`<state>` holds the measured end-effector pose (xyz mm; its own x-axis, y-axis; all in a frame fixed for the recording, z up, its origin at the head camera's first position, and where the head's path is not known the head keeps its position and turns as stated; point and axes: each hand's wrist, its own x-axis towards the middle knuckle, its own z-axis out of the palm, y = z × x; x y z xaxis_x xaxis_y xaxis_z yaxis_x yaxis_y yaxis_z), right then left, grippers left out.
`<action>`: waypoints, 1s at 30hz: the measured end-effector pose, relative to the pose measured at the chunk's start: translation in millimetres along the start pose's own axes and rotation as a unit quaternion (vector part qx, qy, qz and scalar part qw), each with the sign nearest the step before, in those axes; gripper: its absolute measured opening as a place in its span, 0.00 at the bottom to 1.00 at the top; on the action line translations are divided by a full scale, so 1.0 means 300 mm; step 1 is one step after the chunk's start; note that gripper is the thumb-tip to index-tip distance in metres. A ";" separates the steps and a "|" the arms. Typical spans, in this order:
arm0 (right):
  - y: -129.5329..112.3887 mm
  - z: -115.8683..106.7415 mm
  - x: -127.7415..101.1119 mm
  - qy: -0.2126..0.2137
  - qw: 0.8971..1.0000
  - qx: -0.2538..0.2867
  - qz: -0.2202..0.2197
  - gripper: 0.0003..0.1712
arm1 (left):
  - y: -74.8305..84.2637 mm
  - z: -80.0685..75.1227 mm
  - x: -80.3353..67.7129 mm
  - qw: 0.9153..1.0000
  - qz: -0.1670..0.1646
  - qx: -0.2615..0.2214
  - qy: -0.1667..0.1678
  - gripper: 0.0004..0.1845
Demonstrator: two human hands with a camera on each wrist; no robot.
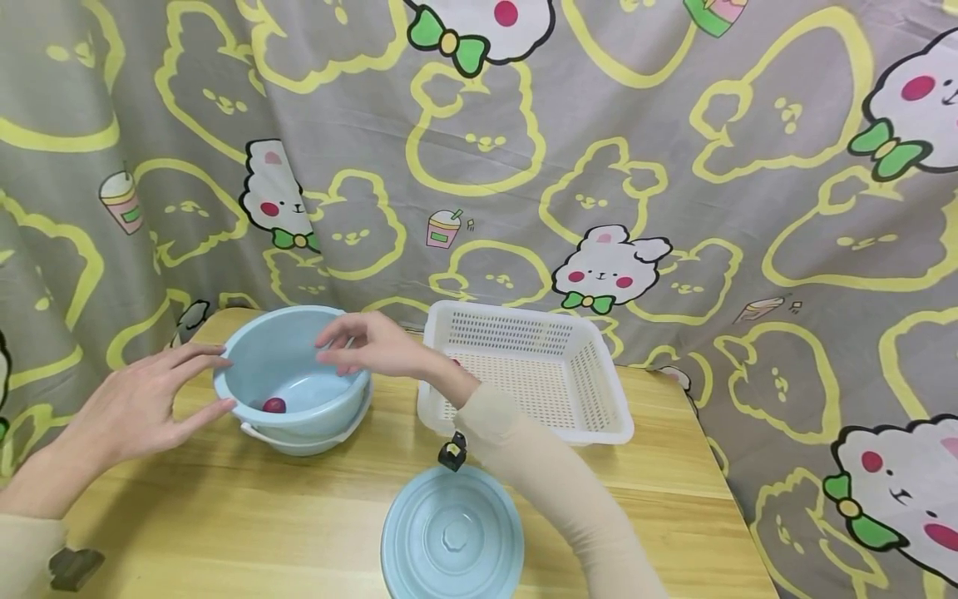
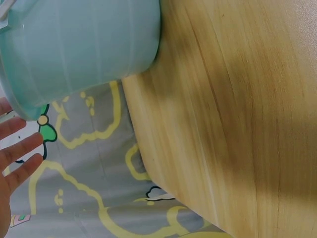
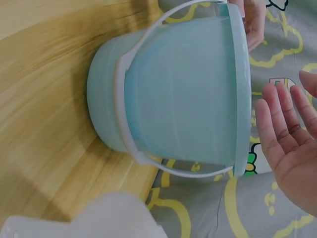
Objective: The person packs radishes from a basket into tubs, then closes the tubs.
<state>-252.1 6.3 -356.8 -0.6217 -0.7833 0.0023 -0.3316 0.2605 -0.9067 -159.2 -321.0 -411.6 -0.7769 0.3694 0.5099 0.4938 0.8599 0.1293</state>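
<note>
**A:** Head cam is showing both hands hanging around the bucket [image 1: 293, 378]. The left hand [image 1: 142, 403] is sitting at its left rim with the fingers stretched out straight, and the fingertips are at the rim or just about touching it, I honestly can't tell which. The right hand [image 1: 372, 343] is hovering over the right side of the opening, fingers loose and spread, grasping nothing.

**B:** Agreed. Right wrist cam is showing that palm [image 3: 290, 144] lying flat and open just beside the bucket's rim [image 3: 241, 94], with a gap between them. There's a white handle [image 3: 130, 139] lying down against the bucket's wall too.

**A:** And the grape [image 1: 274, 405]? I'm seeing a small dark red round thing sitting on the bottom of the bucket, toward the left side.

**B:** Yep, that's inside, nobody's touching it. Left wrist cam is only catching straight fingertips [image 2: 20, 148] next to the bucket wall [image 2: 84, 49], apart from it in that view.

**A:** Other stuff: the bucket is standing upright at the back left of the wooden table [image 1: 239, 516]. A white basket [image 1: 591, 391] is standing right of it, near but apart. A round blue lid [image 1: 451, 532] is lying flat at the front edge, under the right forearm.

**B:** Bunny-print cloth [image 1: 674, 166] is hanging behind everything.
</note>
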 end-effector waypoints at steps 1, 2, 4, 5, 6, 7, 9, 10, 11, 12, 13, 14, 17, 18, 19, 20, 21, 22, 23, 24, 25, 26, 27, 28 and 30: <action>0.000 -0.005 -0.009 0.005 1.000 0.003 0.001 0.18 | -0.001 0.000 0.000 1.000 0.001 0.001 -0.001 0.31; 0.000 -0.011 -0.016 0.011 1.000 0.004 0.003 0.18 | -0.001 0.000 -0.001 1.000 0.002 0.001 -0.001 0.31; 0.003 -0.022 -0.031 0.021 1.000 0.006 0.003 0.17 | -0.002 0.001 -0.002 1.000 0.002 0.001 -0.001 0.31; 0.003 -0.027 -0.039 0.028 1.000 0.008 0.002 0.16 | -0.002 0.001 -0.002 1.000 0.002 0.001 -0.001 0.31; 0.005 -0.033 -0.046 0.035 0.999 0.010 0.000 0.16 | -0.002 0.001 -0.003 1.000 0.001 0.000 0.000 0.31; 0.007 -0.038 -0.053 0.043 0.999 0.013 -0.002 0.15 | -0.002 0.002 -0.004 1.000 0.000 -0.001 0.000 0.31; 0.012 -0.050 -0.066 0.058 0.998 0.026 0.000 0.15 | -0.002 0.002 -0.004 1.000 0.001 -0.002 0.001 0.31; 0.014 -0.056 -0.074 0.065 0.997 0.032 0.001 0.15 | -0.003 0.002 -0.004 1.000 0.002 -0.001 0.001 0.31; 0.016 -0.062 -0.081 0.072 0.997 0.037 0.004 0.16 | -0.004 0.002 -0.004 1.000 0.003 0.000 0.001 0.32; 0.019 -0.069 -0.088 0.078 0.996 0.040 0.005 0.16 | -0.004 0.001 -0.003 1.000 0.003 0.000 0.000 0.32; 0.022 -0.076 -0.096 0.083 0.996 0.042 0.007 0.17 | -0.004 0.001 -0.002 1.000 0.004 0.000 -0.001 0.32; 0.026 -0.083 -0.103 0.087 0.995 0.042 0.008 0.17 | -0.005 0.001 -0.002 1.000 0.004 0.001 -0.001 0.32; 0.040 -0.106 -0.127 0.097 0.995 0.035 0.007 0.16 | -0.004 0.001 -0.004 1.000 0.004 0.000 -0.002 0.32; 0.045 -0.115 -0.135 0.100 0.994 0.034 0.008 0.16 | -0.003 0.002 -0.004 1.000 0.002 -0.001 -0.002 0.32; 0.051 -0.123 -0.144 0.102 0.994 0.034 0.012 0.15 | -0.003 0.002 -0.005 1.000 0.004 0.000 -0.002 0.32; 0.058 -0.132 -0.151 0.104 0.994 0.035 0.016 0.14 | -0.003 0.003 -0.005 1.000 0.004 0.000 -0.002 0.32; 0.064 -0.140 -0.158 0.106 0.994 0.033 0.021 0.14 | -0.003 0.003 -0.005 1.000 0.005 0.000 -0.002 0.32; 0.070 -0.150 -0.164 0.108 0.993 0.031 0.027 0.14 | -0.004 0.003 -0.004 1.000 0.005 0.001 -0.002 0.32; 0.078 -0.159 -0.170 0.110 0.993 0.029 0.033 0.13 | -0.004 0.003 -0.003 1.000 0.005 0.002 -0.002 0.32; 0.085 -0.169 -0.175 0.112 0.992 0.029 0.040 0.14 | -0.004 0.002 -0.002 1.000 0.005 0.002 -0.002 0.32; 0.091 -0.179 -0.180 0.113 0.992 0.029 0.047 0.14 | -0.004 0.002 -0.001 1.000 0.006 0.002 -0.003 0.32; 0.098 -0.189 -0.184 0.115 0.992 0.025 0.052 0.14 | -0.004 0.002 -0.001 1.000 0.006 0.003 -0.002 0.32; 0.105 -0.199 -0.188 0.116 0.991 0.020 0.059 0.13 | -0.004 0.002 0.000 1.000 0.006 0.003 -0.002 0.32; 0.112 -0.210 -0.192 0.118 0.991 0.019 0.066 0.13 | -0.003 0.002 0.000 1.000 0.004 0.002 -0.002 0.32; 0.125 -0.231 -0.199 0.121 0.989 0.017 0.078 0.13 | -0.003 0.003 -0.001 1.000 0.003 -0.001 -0.001 0.32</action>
<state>-276.6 101.8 -361.6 -0.8165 -0.5759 -0.0414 -0.1972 0.3456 -0.9174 -159.8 -321.6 -412.5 -0.7749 0.3745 0.5092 0.4985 0.8574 0.1280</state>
